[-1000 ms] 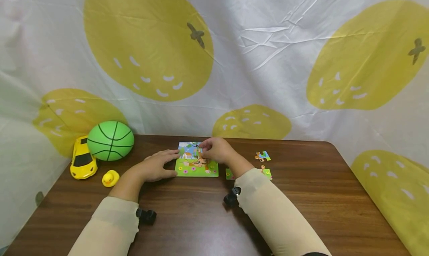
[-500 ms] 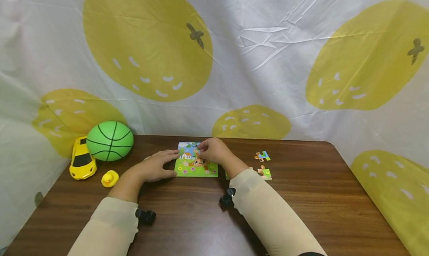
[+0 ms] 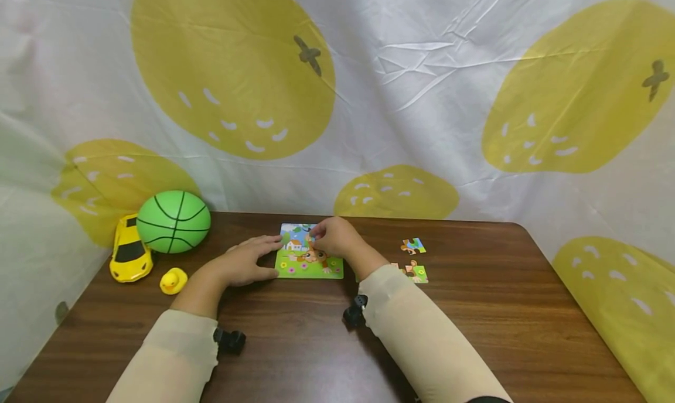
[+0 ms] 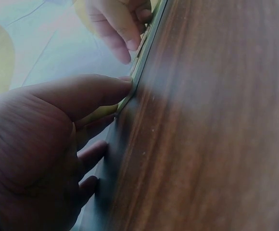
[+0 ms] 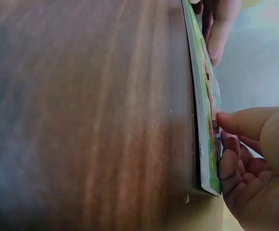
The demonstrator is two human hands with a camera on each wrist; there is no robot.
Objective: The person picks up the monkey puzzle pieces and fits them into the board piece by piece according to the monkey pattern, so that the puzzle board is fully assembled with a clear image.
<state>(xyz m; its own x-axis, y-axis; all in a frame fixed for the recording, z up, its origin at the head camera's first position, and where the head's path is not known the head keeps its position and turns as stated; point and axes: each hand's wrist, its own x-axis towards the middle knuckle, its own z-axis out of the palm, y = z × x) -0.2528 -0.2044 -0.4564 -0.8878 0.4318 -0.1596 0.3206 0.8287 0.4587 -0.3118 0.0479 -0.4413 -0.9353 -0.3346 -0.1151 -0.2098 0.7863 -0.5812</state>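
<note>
Puzzle sat near desk's far edge.
Left hand touched its left side, fingers spread; right hand bent its fingers onto the middle, couldn't tell if pinching; loose pieces lay right.

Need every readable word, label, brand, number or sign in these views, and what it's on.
None readable in any view.
Puzzle and loose pieces: picture print only, no lettering I can make out.
Yellow toy car: any badge too small to read.
Wrist cameras: any marking too small to read.
Green ball: black lines, no visible lettering.
</note>
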